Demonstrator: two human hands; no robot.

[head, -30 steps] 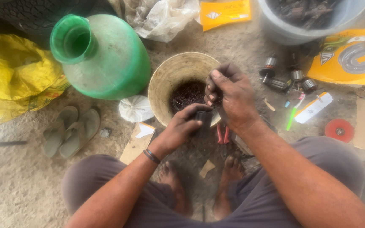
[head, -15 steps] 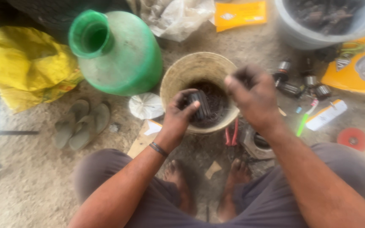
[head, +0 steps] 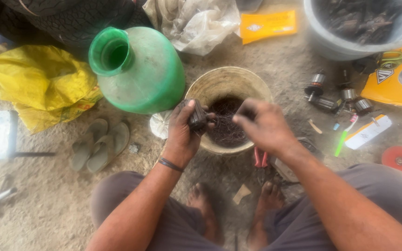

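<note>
Since the earlier frame, both hands have drawn back from deep over the bowl toward its near rim, and the view has shifted so the green jug sits closer to centre. My left hand (head: 182, 132) is closed around a dark motor armature (head: 197, 117), held upright just above the near-left rim of the tan bowl (head: 210, 86). My right hand (head: 264, 124) hovers beside it over the bowl with thumb and fingers pinched; what they pinch is blurred, so I cannot tell. Judged good practice: keep the armature over the bowl so loosened strands drop inside, and pull in line with the slots. It looks blackened, ribbed and cylindrical. A tangle of dark wire (head: 226, 123) lies in the bowl's bottom. Red-handled pliers (head: 259, 158) rest on the ground by my right foot. Farther out stand the green jug (head: 150, 76), a yellow bag (head: 38, 81), grey sandals (head: 99, 144) and more armatures (head: 336, 95).
</note>
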